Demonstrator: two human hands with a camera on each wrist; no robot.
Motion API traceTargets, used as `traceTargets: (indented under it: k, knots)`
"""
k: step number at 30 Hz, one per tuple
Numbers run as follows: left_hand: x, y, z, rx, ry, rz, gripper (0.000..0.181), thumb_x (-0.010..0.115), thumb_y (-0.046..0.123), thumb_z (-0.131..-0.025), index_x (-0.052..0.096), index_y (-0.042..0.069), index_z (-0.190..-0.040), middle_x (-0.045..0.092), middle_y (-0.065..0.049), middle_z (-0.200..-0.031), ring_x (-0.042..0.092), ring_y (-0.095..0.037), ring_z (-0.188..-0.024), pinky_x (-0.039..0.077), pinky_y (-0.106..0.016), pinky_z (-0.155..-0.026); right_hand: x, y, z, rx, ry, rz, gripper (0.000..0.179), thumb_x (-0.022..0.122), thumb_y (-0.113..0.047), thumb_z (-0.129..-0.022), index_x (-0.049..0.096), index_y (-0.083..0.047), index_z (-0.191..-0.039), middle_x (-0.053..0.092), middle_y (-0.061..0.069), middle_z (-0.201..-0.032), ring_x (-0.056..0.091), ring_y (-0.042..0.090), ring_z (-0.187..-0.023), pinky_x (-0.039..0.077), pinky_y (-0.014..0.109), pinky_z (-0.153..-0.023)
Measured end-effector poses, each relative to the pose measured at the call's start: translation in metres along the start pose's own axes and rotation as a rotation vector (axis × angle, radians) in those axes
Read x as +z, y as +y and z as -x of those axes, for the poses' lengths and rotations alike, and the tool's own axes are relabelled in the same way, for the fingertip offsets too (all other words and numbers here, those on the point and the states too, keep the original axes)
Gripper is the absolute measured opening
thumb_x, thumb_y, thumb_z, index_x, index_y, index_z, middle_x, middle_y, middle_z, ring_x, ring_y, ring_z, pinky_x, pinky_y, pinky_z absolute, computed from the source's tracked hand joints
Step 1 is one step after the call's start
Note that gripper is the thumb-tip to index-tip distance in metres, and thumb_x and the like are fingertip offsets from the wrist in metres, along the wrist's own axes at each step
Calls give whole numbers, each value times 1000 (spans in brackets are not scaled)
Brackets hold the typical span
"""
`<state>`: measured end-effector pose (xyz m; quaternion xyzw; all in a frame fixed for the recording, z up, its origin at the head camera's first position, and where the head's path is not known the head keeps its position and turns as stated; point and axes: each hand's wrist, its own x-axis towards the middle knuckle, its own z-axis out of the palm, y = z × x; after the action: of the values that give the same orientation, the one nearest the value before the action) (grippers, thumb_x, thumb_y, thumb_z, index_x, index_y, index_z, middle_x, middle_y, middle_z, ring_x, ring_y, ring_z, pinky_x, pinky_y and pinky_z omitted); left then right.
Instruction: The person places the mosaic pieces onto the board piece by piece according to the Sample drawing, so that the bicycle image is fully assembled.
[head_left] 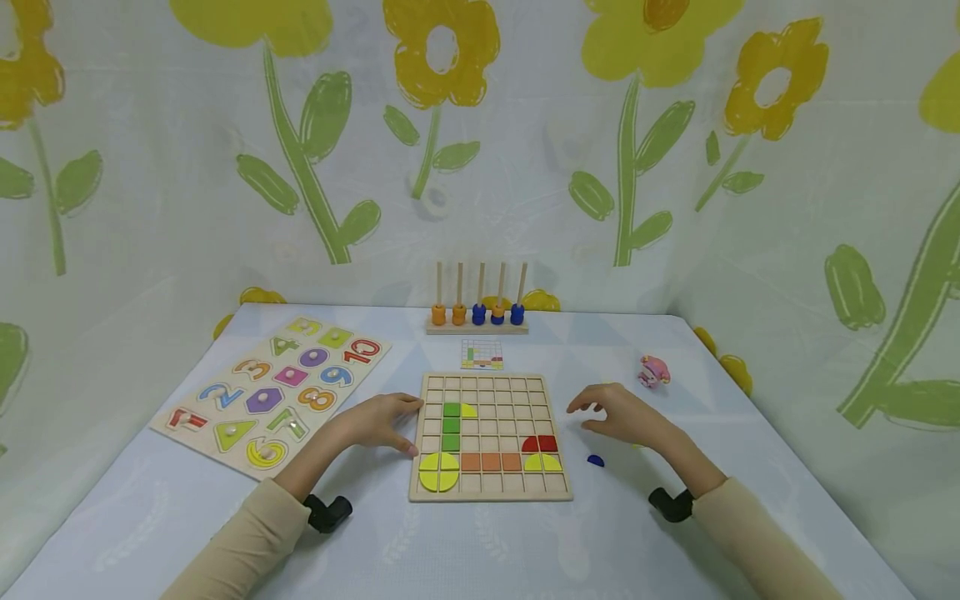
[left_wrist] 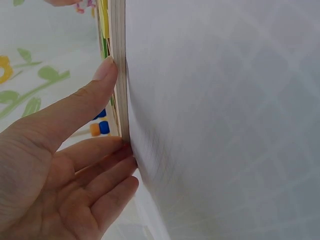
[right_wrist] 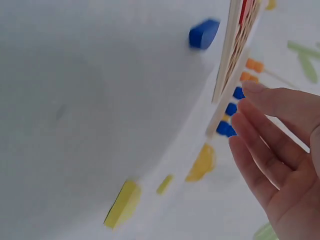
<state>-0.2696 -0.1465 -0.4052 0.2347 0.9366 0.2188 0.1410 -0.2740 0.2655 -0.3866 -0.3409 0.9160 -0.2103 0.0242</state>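
A wooden grid board (head_left: pixel 492 492) lies on the table, with green squares (head_left: pixel 451 422), orange squares (head_left: pixel 491 462), yellow quarter-circles (head_left: pixel 438 472) and red pieces (head_left: pixel 538 443) set in its cells. My left hand (head_left: pixel 378 423) touches the board's left edge; in the left wrist view the thumb (left_wrist: pixel 95 85) and fingertips rest against its side. To the right of the board, my right hand (head_left: pixel 622 414) hovers with loosely bent fingers and holds nothing. A blue piece (head_left: pixel 596 460) lies below that hand. In the right wrist view a yellow piece (right_wrist: pixel 122 204) lies on the table.
Behind the board lies a small pattern card (head_left: pixel 482 354), with a peg stand (head_left: pixel 477 328) carrying orange and blue beads farther back. A number-and-shape puzzle board (head_left: pixel 273 392) occupies the left. At the right stands a pink figurine (head_left: pixel 653 372).
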Motion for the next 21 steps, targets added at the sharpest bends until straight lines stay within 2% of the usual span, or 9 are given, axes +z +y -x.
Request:
traceTargets:
  k: [5,11,18,21]
  knots:
    - [0,0,0,3,2,-1,83,83,33,-74,47,0,-141,45,-19,-144,38,-39,-134,35,-52,-108,-8,19,-2,57,30,12,25,73,2,-82,70,-2,-107,69,12,-105,61,34,-97,56,47,-81]
    - [-1,2,1,10,5,-3,82,83,33,-75,47,0,-140,45,-19,-143,39,-39,-133,35,-52,-108,-17,34,-3,84,51,57,24,72,4,-81,70,1,-105,69,14,-104,62,33,-97,55,47,-82]
    - [-1,2,1,12,4,2,82,83,33,-75,47,-1,-140,45,-20,-143,39,-39,-133,34,-52,-108,-21,48,-8,105,42,76,25,73,4,-81,69,3,-105,68,16,-104,62,36,-96,56,47,-81]
    - [-1,1,1,14,3,-3,82,83,34,-75,47,-1,-140,45,-20,-144,38,-39,-134,34,-52,-108,-20,54,-10,147,29,77,27,72,3,-82,68,3,-109,67,18,-109,61,37,-99,55,48,-83]
